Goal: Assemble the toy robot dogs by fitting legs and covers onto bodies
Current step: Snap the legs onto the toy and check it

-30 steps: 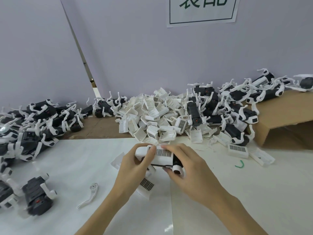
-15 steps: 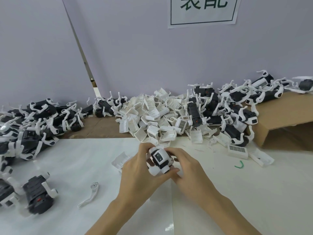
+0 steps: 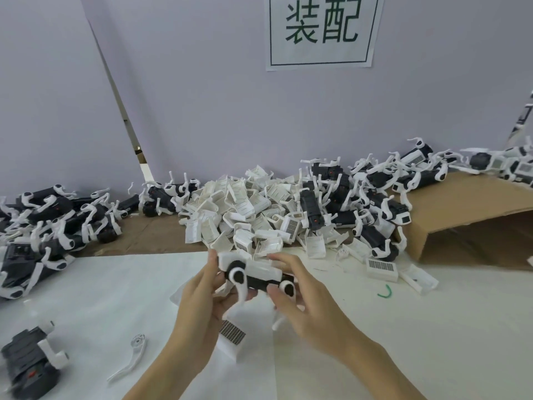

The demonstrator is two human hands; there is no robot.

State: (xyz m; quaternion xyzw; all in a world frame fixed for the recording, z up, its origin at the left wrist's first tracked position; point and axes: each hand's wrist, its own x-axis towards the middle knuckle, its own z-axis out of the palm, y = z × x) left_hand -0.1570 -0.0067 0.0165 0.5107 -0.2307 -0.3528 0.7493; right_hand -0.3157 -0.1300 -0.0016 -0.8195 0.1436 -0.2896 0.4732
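My fingers (image 3: 284,259) curl round a smooth, boxy toy dog (image 3: 255,274), white plastic over black; both hands (image 3: 202,307) grip it.

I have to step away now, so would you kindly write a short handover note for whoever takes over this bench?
Left hand and right hand both grip one toy dog above the white table; its white cover is on and legs are fitted.
Loose covers are heaped at the table's back; bodies with legs lie right of them, more dogs to the left.
A loose leg lies near left.
Left: set this dog aside, cover the rest.
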